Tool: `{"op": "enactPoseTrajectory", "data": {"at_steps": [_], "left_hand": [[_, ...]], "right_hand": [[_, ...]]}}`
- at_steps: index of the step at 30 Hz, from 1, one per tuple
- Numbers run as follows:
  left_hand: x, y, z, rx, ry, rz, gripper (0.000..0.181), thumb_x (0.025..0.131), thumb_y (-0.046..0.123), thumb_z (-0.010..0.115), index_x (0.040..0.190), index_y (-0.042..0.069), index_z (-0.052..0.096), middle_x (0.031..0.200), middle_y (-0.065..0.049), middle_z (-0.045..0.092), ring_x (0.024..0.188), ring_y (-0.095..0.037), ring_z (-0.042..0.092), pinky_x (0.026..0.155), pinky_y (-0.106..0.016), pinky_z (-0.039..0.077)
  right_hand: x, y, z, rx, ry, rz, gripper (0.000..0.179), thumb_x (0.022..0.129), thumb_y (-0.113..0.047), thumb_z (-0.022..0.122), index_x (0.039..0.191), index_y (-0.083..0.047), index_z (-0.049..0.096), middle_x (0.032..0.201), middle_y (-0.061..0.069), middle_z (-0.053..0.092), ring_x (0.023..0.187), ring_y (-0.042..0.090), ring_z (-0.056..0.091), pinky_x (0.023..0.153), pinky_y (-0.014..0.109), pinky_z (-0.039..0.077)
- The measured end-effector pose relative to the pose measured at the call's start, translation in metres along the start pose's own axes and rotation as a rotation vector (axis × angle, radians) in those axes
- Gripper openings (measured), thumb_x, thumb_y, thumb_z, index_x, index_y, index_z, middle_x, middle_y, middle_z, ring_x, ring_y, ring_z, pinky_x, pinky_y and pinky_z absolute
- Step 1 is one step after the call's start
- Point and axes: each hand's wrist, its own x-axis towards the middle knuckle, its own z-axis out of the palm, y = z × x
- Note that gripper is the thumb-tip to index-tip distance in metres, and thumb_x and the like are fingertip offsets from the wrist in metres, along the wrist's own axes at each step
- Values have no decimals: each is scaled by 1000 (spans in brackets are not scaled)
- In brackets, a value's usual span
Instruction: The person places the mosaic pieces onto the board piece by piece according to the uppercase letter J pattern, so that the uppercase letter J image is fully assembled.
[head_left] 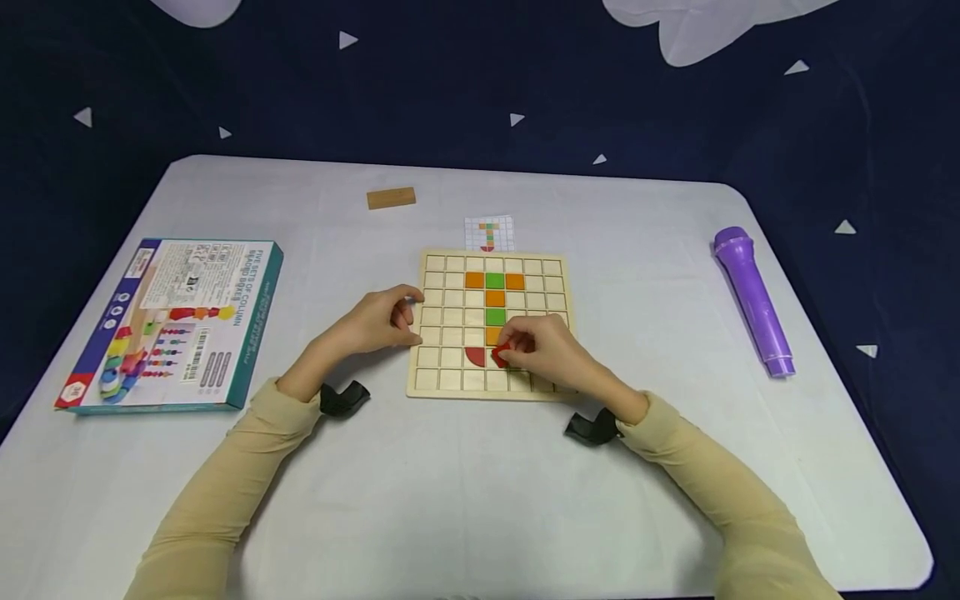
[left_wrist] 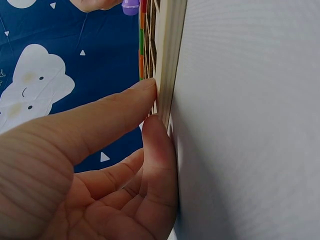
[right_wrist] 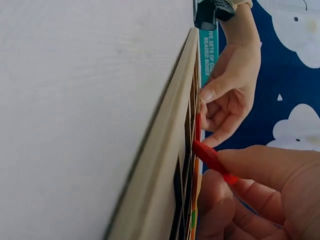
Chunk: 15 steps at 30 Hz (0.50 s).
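Observation:
A light wooden grid board [head_left: 450, 382] lies flat on the table. On it, orange and green square tiles [head_left: 495, 298] form a T-like shape, with a red quarter-circle tile [head_left: 475, 357] below and to the left of the stem. My right hand [head_left: 551, 346] pinches another red tile [right_wrist: 212, 159] between thumb and fingers, tilted, with its edge down at the grid beside that quarter-circle. Part of the board is hidden beneath this hand. At the board's left edge, the thumb and forefinger of my left hand [head_left: 378, 318] rest against the rim, spread apart along it.
Behind the board lies a small pattern card [head_left: 489, 234] showing a similar coloured shape. A wooden block [head_left: 391, 197] sits farther back. To the left is a boxed toy set [head_left: 172, 325]; a purple tube [head_left: 753, 302] lies at the right.

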Motion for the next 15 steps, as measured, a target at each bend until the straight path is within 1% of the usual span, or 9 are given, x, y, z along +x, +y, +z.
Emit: {"op": "enactPoseTrajectory", "data": {"at_steps": [3, 9, 15], "left_hand": [[0, 0, -1, -3, 0, 0, 57, 76, 6, 75, 126, -3, 48, 88, -10, 56, 74, -15, 53, 69, -26, 44], [0, 0, -1, -6, 0, 4, 58, 75, 6, 75, 126, -3, 48, 88, -10, 56, 74, -15, 53, 69, -26, 44], [0, -1, 0, -7, 1, 3, 57, 75, 6, 75, 125, -3, 48, 87, -10, 55, 74, -15, 52, 70, -27, 43]], "right_hand": [[1, -2, 0, -28, -14, -5, 7, 81, -9, 70, 87, -6, 68, 74, 3, 66, 65, 7, 55, 59, 18, 46], [-2, -3, -3, -93, -38, -35, 19, 77, -9, 74, 94, -4, 69, 76, 2, 65, 66, 7, 53, 60, 18, 45], [-5, -3, -5, -160, -18, -62, 14, 78, -9, 73, 91, -5, 71, 75, 2, 63, 68, 10, 52, 62, 19, 42]]}}
